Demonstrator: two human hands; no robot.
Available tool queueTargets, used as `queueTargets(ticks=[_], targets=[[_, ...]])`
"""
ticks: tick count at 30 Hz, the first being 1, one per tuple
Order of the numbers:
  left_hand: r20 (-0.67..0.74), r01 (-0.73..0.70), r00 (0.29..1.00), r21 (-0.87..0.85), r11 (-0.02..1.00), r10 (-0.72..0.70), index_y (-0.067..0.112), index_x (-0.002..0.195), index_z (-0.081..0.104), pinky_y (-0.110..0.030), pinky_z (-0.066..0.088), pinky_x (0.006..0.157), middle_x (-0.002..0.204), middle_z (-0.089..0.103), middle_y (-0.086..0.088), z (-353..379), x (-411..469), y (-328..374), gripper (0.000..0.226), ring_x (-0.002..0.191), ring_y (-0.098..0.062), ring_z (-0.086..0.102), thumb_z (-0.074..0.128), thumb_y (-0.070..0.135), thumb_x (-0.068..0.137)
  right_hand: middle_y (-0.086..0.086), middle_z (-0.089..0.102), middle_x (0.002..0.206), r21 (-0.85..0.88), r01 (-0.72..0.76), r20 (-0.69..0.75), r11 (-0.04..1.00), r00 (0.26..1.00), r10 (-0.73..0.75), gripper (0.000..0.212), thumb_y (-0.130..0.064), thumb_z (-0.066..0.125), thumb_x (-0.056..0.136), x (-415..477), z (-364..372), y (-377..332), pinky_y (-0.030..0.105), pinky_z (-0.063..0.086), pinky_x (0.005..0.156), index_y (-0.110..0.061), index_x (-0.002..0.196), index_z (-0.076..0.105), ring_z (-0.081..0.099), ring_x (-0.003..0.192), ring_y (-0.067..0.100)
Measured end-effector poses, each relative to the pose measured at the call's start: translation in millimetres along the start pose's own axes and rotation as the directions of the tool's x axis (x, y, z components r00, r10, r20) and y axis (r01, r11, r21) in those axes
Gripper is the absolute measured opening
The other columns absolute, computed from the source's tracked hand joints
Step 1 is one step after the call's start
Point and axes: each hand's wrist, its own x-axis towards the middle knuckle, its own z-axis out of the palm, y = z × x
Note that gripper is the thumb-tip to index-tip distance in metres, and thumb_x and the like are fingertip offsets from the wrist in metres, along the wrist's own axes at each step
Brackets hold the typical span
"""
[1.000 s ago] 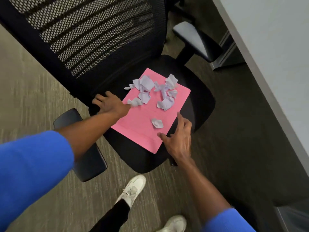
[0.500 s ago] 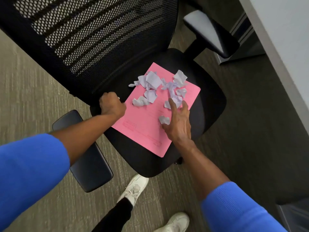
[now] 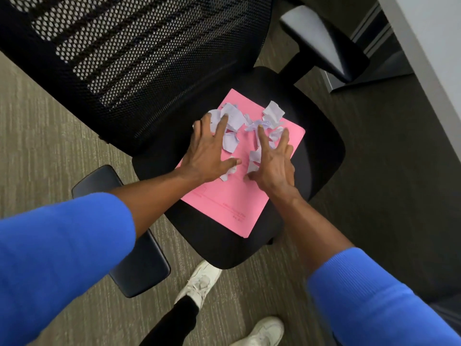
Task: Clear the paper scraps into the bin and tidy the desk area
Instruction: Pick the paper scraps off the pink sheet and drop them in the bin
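Note:
A pink folder (image 3: pixel 229 203) lies flat on the black seat of an office chair (image 3: pixel 321 156). Several pale lilac paper scraps (image 3: pixel 273 113) are scattered over its far half. My left hand (image 3: pixel 209 151) rests palm down on the folder's left side with fingers spread over scraps. Beside it, my right hand (image 3: pixel 272 161) is also palm down with fingers apart, covering scraps near the folder's right edge. Neither hand has closed around anything. No bin is in view.
The chair's mesh backrest (image 3: pixel 139 53) rises at the far left, with armrests at near left (image 3: pixel 139 265) and far right (image 3: pixel 324 41). A white desk edge (image 3: pixel 434 53) runs along the right. My white shoes (image 3: pixel 199 283) stand on grey carpet below the seat.
My left hand left the folder's left edge, opened and moved onto the scraps. My right hand slid further up the folder, and both now press flat on the papers.

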Motion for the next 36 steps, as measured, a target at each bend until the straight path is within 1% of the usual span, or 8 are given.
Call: queueTargets(ticks=[5,9,13,16,23,27,32,36], targets=[[0.103,-0.125,0.987,0.024,0.992,0.122,0.032,0.169,0.009,-0.053,0.032,0.122,0.172,0.007,-0.023,10,7,-4,0.119,0.150,-0.042,0.025,0.075,0.072,0.079,0.015,-0.009,0.174,-0.081,0.001,0.064,0.997,0.998,0.004,0.142,-0.030,0.102,0.062,20,-7,0,0.056,0.057,0.093,-0.044,0.165,0.005,0.023,0.151,0.046],[0.079,-0.163,0.984,0.027,0.986,0.160,0.032,0.165,0.028,-0.050,0.039,0.113,0.167,0.023,-0.017,12,12,0,0.097,0.137,-0.039,0.037,0.079,0.055,0.086,0.017,0.014,0.166,-0.158,0.029,0.086,0.987,0.996,-0.015,0.130,-0.039,0.101,0.062,29,-13,0,0.051,0.057,0.087,-0.040,0.163,0.019,0.035,0.139,0.042],[0.079,-0.184,0.981,0.057,0.981,0.179,0.025,0.150,0.052,-0.046,0.044,0.109,0.154,0.040,-0.013,17,7,2,0.060,0.131,-0.037,0.042,0.075,0.027,0.095,0.014,0.034,0.149,-0.142,0.085,0.053,0.986,0.996,-0.078,0.090,-0.033,0.095,0.073,27,-13,1,0.044,0.045,0.070,-0.030,0.150,0.047,0.044,0.124,0.039],[0.054,-0.189,0.981,0.047,0.981,0.187,0.017,0.143,0.059,-0.046,0.049,0.105,0.146,0.048,-0.013,21,3,2,0.061,0.128,-0.036,0.047,0.076,0.003,0.086,0.015,0.044,0.139,-0.107,0.120,-0.025,0.987,0.992,-0.123,0.051,-0.020,0.082,0.088,17,-8,0,0.042,0.047,0.071,-0.020,0.134,0.060,0.052,0.113,0.037],[-0.065,-0.214,0.975,-0.033,0.976,0.212,0.005,0.124,0.068,-0.044,0.059,0.087,0.124,0.064,-0.014,23,-6,3,0.036,0.111,-0.031,0.060,0.071,-0.005,0.089,0.011,0.056,0.103,0.022,0.140,-0.171,0.990,0.976,-0.135,0.009,-0.011,0.066,0.097,-9,8,2,0.036,0.042,0.066,-0.006,0.104,0.069,0.055,0.085,0.032],[-0.160,-0.160,0.977,-0.129,0.979,0.139,0.002,0.101,0.071,-0.045,0.054,0.079,0.105,0.067,-0.015,18,-8,2,0.019,0.099,-0.033,0.061,0.061,-0.010,0.090,0.003,0.052,0.089,0.211,0.083,-0.237,0.974,0.971,-0.031,0.014,-0.020,0.068,0.096,-19,16,6,0.031,0.036,0.060,-0.008,0.090,0.069,0.051,0.071,0.025],[-0.218,-0.115,0.973,-0.189,0.975,0.073,-0.003,0.098,0.073,-0.044,0.052,0.075,0.099,0.067,-0.017,-2,-8,8,0.009,0.095,-0.033,0.061,0.065,0.001,0.097,-0.002,0.055,0.087,0.384,0.023,-0.290,0.923,0.952,0.097,0.012,-0.025,0.070,0.096,-32,17,12,0.019,0.030,0.056,-0.015,0.093,0.076,0.048,0.067,0.012],[-0.235,-0.108,0.970,-0.195,0.975,0.061,-0.006,0.103,0.074,-0.041,0.049,0.076,0.099,0.067,-0.019,-18,-14,15,0.016,0.096,-0.034,0.062,0.065,0.006,0.100,-0.001,0.059,0.086,0.479,0.011,-0.303,0.878,0.941,0.154,0.012,-0.026,0.074,0.095,-46,16,16,0.024,0.039,0.057,-0.014,0.092,0.078,0.052,0.068,0.011]])
